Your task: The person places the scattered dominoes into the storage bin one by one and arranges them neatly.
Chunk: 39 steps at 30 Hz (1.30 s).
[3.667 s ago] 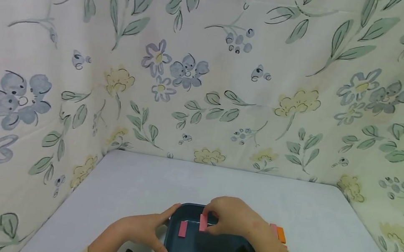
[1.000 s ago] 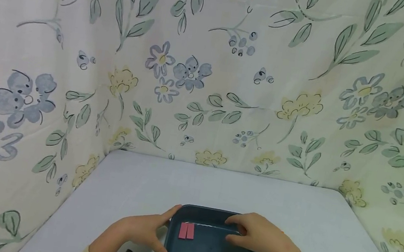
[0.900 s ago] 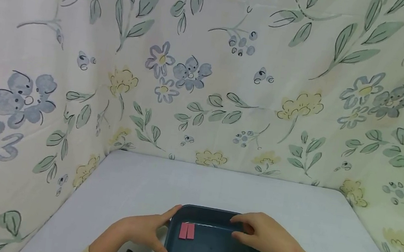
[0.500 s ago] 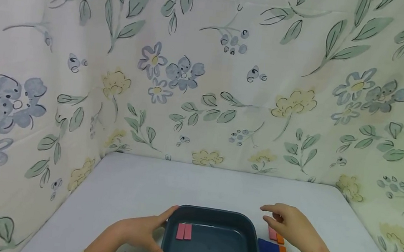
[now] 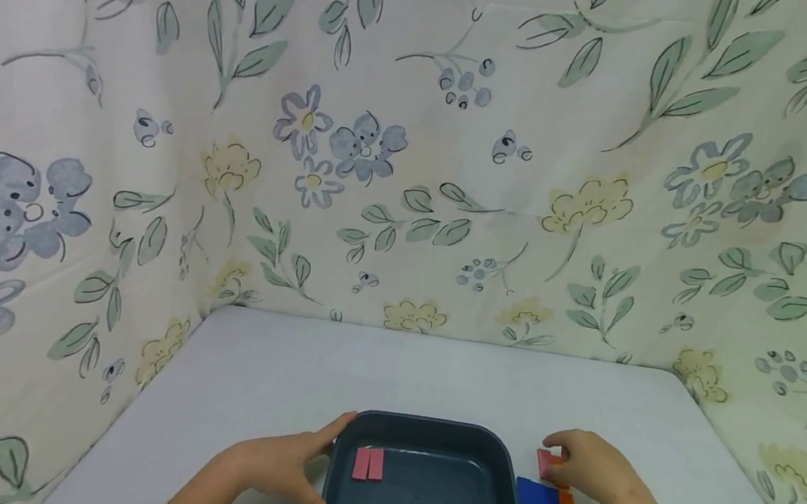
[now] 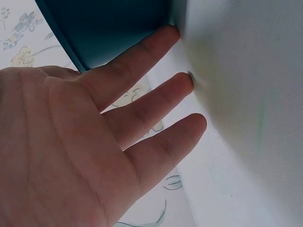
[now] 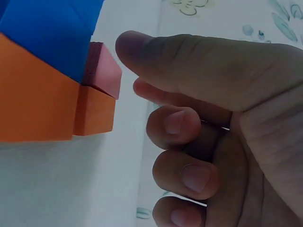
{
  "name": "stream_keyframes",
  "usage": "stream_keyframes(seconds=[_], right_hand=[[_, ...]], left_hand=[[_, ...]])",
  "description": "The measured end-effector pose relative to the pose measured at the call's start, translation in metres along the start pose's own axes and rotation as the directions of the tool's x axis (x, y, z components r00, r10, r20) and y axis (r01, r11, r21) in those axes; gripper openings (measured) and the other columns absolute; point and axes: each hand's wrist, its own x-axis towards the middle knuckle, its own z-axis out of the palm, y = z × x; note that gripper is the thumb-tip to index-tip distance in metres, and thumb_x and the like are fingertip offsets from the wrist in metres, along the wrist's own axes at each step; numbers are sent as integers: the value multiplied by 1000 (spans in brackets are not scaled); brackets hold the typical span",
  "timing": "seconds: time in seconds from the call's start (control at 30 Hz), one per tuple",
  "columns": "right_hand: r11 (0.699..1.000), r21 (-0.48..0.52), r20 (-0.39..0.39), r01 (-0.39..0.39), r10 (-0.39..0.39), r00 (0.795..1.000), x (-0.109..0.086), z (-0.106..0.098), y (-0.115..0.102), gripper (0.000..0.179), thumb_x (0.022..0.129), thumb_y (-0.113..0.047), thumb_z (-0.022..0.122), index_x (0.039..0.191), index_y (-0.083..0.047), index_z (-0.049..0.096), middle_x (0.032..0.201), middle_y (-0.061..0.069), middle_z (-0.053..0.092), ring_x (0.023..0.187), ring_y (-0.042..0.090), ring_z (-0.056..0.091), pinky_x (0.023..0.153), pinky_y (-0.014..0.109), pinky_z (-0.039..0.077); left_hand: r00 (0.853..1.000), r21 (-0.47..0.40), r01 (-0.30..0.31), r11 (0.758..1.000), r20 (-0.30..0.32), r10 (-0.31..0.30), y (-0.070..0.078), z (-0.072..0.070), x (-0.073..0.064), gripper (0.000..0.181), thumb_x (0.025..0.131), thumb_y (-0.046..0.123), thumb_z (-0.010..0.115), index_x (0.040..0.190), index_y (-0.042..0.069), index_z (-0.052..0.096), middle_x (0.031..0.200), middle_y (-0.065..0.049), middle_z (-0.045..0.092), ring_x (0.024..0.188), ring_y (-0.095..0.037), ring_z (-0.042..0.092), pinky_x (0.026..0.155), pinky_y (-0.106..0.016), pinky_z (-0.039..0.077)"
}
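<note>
Left hand (image 5: 281, 466), fingers spread wide, rests against the dark blue tray (image 5: 426, 434); inside, two pink strips (image 5: 362, 463). Beyond, a blue block (image 5: 534, 501), then a pink block (image 5: 543, 462), right hand (image 5: 602, 471) just over it, fingers narrowly parted!

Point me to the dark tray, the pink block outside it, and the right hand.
Dark tray (image 5: 429, 499): head view, bare inside floor.
Pink block (image 7: 107, 73): right wrist view, paler face.
Right hand (image 5: 594, 467): head view, back of hand.
</note>
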Motion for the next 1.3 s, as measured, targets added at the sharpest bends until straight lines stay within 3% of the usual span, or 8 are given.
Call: stream_keyframes(seconds=[0.2, 0.67, 0.83, 1.1, 1.3], right_hand=[[1000, -10, 15, -29, 29, 999, 5, 5, 3, 40, 79, -20, 85, 113, -5, 72, 96, 11, 65, 79, 22, 57, 73, 46, 57], [999, 3, 38, -35, 35, 999, 4, 6, 8, 41, 81, -17, 83, 116, -1, 69, 93, 10, 65, 77, 22, 58, 72, 46, 57], [1000, -1, 29, -16, 16, 999, 7, 5, 9, 41, 80, -24, 84, 112, -4, 70, 91, 8, 64, 77, 23, 56, 72, 47, 56], [999, -30, -49, 23, -24, 999, 5, 1, 5, 41, 82, -32, 82, 112, -8, 70, 74, 4, 51, 64, 19, 49, 56, 34, 43], [996, -47, -95, 78, -83, 992, -8, -11, -15, 42, 82, -38, 82, 113, -12, 72, 76, 2, 50, 70, 18, 48, 57, 33, 42]], left_hand=[[1000, 23, -1, 1000, -9, 1, 0, 0, 2, 128, 70, 36, 94, 162, 30, 5, 150, -6, 46, 137, -26, 42, 108, -67, 27], [1000, -8, -8, 1000, -3, 8, 0, 0, 2, 128, 70, 33, 94, 162, 29, 6, 149, -6, 47, 137, -26, 42, 108, -67, 26], [1000, 9, 4, 1000, -13, -4, 1, 0, 1, 128, 70, 35, 94, 162, 29, 6, 148, -6, 48, 136, -26, 43, 108, -67, 28], [1000, 2, 2, 1000, -17, -2, 3, 0, 1, 128, 70, 34, 94, 162, 29, 6, 148, -6, 48, 136, -26, 42, 107, -67, 28], [1000, -11, 0, 1000, -11, 0, 2, 0, 0, 128, 69, 33, 94, 162, 29, 7, 147, -5, 49, 136, -26, 42, 108, -67, 26]])
